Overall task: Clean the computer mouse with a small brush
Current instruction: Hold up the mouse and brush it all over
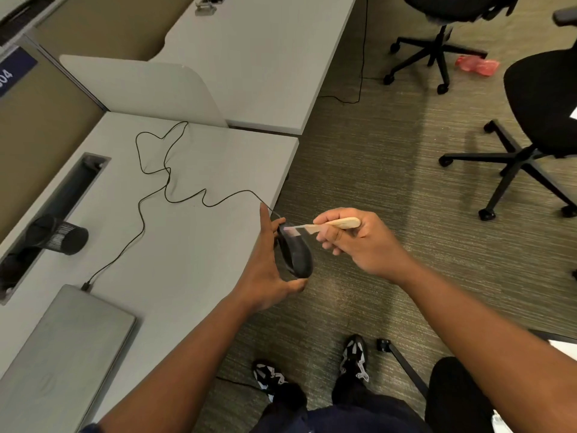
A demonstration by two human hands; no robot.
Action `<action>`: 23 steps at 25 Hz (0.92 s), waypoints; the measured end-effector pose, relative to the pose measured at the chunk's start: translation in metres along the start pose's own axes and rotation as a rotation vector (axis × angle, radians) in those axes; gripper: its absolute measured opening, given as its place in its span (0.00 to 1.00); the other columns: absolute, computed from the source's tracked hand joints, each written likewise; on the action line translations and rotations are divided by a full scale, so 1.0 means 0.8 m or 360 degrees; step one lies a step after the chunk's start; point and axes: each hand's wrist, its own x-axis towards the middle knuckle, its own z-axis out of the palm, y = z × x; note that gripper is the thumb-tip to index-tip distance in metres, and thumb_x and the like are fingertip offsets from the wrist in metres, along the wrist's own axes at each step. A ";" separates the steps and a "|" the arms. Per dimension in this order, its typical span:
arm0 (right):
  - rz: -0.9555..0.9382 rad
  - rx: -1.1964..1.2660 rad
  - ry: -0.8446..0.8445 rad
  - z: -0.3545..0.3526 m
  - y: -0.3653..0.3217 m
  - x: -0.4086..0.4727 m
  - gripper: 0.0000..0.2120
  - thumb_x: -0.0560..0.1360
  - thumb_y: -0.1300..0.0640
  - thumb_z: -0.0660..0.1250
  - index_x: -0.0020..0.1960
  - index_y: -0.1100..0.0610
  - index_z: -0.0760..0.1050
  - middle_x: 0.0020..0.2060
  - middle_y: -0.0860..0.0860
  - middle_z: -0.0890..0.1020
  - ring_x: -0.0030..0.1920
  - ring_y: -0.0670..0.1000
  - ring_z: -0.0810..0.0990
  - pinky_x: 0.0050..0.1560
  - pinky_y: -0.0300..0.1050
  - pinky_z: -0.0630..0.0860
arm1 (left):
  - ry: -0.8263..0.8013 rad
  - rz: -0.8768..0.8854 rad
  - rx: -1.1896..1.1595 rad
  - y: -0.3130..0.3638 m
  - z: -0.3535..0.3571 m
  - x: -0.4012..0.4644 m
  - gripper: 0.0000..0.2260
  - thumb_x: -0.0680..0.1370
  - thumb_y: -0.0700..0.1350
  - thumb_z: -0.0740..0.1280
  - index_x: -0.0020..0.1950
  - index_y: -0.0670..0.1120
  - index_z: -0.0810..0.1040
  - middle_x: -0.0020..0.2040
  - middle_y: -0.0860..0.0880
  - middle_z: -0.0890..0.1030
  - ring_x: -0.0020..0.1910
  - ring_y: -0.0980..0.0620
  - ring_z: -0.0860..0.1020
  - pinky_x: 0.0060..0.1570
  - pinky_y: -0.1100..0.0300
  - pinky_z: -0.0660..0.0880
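Fingers (331, 242) pinch a flat wooden brush (338, 224) (pale bristles) against the smooth mouse (296, 254).

Black corded mouse (296, 254) upended; pale wooden brush (331, 225) touching it.

The mouse (296, 254) has a black plastic shell with a slight sheen. The brush (335, 224) has a pale, matt wooden handle. The desk (193, 245) surface is smooth, matt grey laminate. The laptop (62, 345) lid is brushed grey metal. The floor (390, 170) is rough ribbed carpet.
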 end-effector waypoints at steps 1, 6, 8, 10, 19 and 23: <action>-0.0018 -0.0054 -0.0025 0.002 0.002 0.000 0.06 0.80 0.59 0.70 0.55 0.53 0.83 0.45 0.62 0.86 0.43 0.52 0.83 0.44 0.48 0.81 | 0.0003 0.0004 0.0002 0.001 0.001 0.000 0.72 0.64 0.42 0.86 0.78 0.66 0.27 0.81 0.57 0.61 0.77 0.58 0.66 0.69 0.68 0.68; 0.0073 -0.0344 -0.0310 -0.011 -0.002 0.000 0.07 0.80 0.64 0.70 0.54 0.55 0.84 0.41 0.55 0.87 0.41 0.51 0.85 0.47 0.50 0.83 | 0.0013 0.0006 -0.0054 -0.001 -0.001 0.000 0.71 0.65 0.40 0.85 0.78 0.68 0.27 0.79 0.56 0.62 0.75 0.54 0.70 0.64 0.71 0.72; 0.0115 -0.0394 -0.0454 -0.019 -0.009 0.000 0.06 0.80 0.63 0.71 0.53 0.56 0.84 0.41 0.55 0.87 0.41 0.50 0.85 0.47 0.49 0.84 | -0.0002 0.0005 -0.0060 -0.002 -0.001 0.000 0.71 0.66 0.41 0.85 0.78 0.68 0.26 0.79 0.58 0.61 0.76 0.54 0.69 0.64 0.72 0.71; 0.0075 -0.0421 -0.0482 -0.023 -0.014 0.000 0.04 0.79 0.61 0.72 0.53 0.55 0.85 0.40 0.54 0.87 0.39 0.49 0.84 0.45 0.47 0.83 | -0.0015 -0.0005 -0.0064 -0.002 -0.001 0.000 0.71 0.66 0.42 0.85 0.77 0.68 0.26 0.77 0.61 0.61 0.75 0.56 0.69 0.62 0.74 0.71; 0.0092 -0.0423 -0.0325 -0.002 -0.002 0.000 0.06 0.78 0.60 0.72 0.49 0.51 0.85 0.32 0.44 0.81 0.29 0.44 0.74 0.29 0.41 0.70 | -0.0025 -0.0032 -0.0082 -0.002 0.001 0.002 0.72 0.65 0.39 0.85 0.75 0.71 0.25 0.79 0.57 0.59 0.71 0.56 0.74 0.57 0.74 0.74; 0.0117 -0.0364 -0.0265 -0.009 -0.003 0.002 0.09 0.75 0.66 0.70 0.46 0.54 0.85 0.32 0.50 0.80 0.29 0.47 0.73 0.28 0.43 0.67 | 0.0008 -0.0019 -0.0078 -0.001 0.001 0.001 0.72 0.66 0.40 0.85 0.75 0.71 0.25 0.80 0.57 0.58 0.69 0.56 0.75 0.58 0.73 0.73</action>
